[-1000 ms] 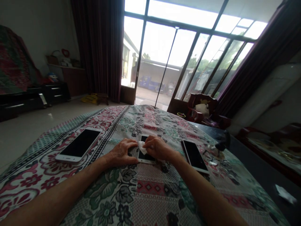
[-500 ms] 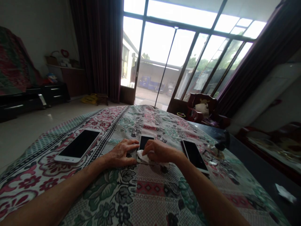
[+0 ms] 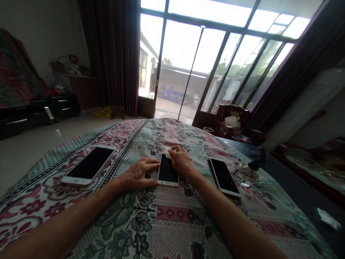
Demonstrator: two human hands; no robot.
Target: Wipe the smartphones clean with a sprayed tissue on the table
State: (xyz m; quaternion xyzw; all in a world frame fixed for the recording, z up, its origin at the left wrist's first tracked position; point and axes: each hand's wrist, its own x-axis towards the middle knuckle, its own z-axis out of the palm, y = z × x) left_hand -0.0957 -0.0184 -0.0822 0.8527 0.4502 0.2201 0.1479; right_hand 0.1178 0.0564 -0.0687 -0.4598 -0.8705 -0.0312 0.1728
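A white-framed smartphone [image 3: 167,172] with a dark screen lies face up on the patterned cloth in front of me. Along its left edge rests my left hand [image 3: 141,172], thumb and fingers apart, fingertips touching the phone's side. My right hand [image 3: 181,160] is closed on a white tissue [image 3: 167,152] at the phone's far end, covering its upper right corner. Left of my left hand lies a larger white phone [image 3: 90,165], screen up. Another phone [image 3: 223,177], also screen up, lies to the right of my right forearm.
The floral cloth [image 3: 118,230] spreads over the table. Beyond the right-hand phone are a clear glass-like object [image 3: 244,180] and a dark object [image 3: 257,162]. A crumpled white paper [image 3: 328,218] lies on the dark surface at right. Behind stand a wooden chair [image 3: 234,118] and glass doors.
My right hand has moved away from me with the tissue, from the phone's near end to its far end, uncovering the screen. My left hand stays at the phone's left edge.
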